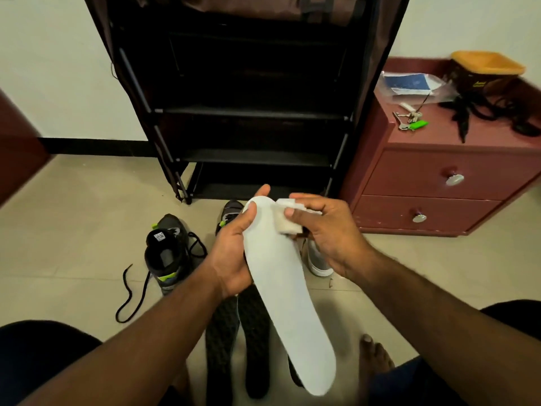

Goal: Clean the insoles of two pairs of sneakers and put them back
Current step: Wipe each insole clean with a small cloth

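Shoe rack (248, 112): tall, dark, fabric-sided, shelves bare so far as they show; stands beyond the fingertips of both hands.

Drawer cabinet (439, 177): red-brown, beyond and outward of the right hand; keys (407, 120) lie on its top.

White insole (281, 276): long, thin, flat. Toe end up between the two hands, heel end hanging free toward the lap. Judged very light, flexible rather than stiff, slightly grippy, not fragile; the unsupported heel will likely flop if pressed. Best held along the forefoot edge, thumb on one face and fingers behind, as it is now, so wiping pressure meets support.

Dark insoles (231, 332): two, textured, on the floor below the wrists.

Black sneaker (167, 253): on the floor, outward of the left hand, lace trailing. A second dark sneaker (231, 213) shows just past the left fingertips; a grey sneaker (317, 259) lies under the right palm.

Left hand (234, 250): fingers wrapped behind the white insole, thumb on its upper face, clamped on it.

Right hand (322, 230): fingers curled, pinching the cloth pad.

Cloth pad (288, 215): small, white, folded, touching the white insole's toe-end edge.
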Tool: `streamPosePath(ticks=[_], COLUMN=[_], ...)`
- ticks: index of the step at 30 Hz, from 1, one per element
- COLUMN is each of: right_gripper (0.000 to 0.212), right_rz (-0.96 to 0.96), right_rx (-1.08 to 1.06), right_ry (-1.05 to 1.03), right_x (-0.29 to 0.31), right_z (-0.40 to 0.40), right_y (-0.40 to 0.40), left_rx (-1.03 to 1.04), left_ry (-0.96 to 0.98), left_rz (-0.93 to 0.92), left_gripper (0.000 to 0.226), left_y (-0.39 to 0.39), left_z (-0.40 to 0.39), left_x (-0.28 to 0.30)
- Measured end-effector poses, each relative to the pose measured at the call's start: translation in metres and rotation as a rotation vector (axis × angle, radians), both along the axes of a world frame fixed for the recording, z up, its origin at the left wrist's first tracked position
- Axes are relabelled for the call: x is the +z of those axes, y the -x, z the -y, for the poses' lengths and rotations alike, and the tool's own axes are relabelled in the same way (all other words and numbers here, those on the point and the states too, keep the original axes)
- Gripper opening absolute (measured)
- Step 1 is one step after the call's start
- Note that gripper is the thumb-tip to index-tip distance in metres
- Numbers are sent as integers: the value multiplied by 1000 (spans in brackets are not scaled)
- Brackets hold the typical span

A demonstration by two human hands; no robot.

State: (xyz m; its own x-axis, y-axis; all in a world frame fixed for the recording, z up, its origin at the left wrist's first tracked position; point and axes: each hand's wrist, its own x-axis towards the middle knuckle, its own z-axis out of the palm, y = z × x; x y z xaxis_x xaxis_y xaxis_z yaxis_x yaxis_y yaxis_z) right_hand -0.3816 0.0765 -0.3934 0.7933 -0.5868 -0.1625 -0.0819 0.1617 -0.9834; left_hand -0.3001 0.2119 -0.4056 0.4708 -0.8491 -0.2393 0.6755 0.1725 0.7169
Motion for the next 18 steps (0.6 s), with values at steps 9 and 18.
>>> streamPosePath(ticks=[9, 18], right_gripper=[22, 28], right_rz=[102, -23], right_rx=[16, 134], right_ry=[1009, 1348], right_x=[-16, -15], right_z=[-28, -8], right_y=[-2, -4], left_rx=[-95, -96], left_ry=[-192, -181], left_rz=[-81, -120], left_gripper=[82, 80], left_y=[15, 3], left_z=[12, 7], left_x=[-11, -16])
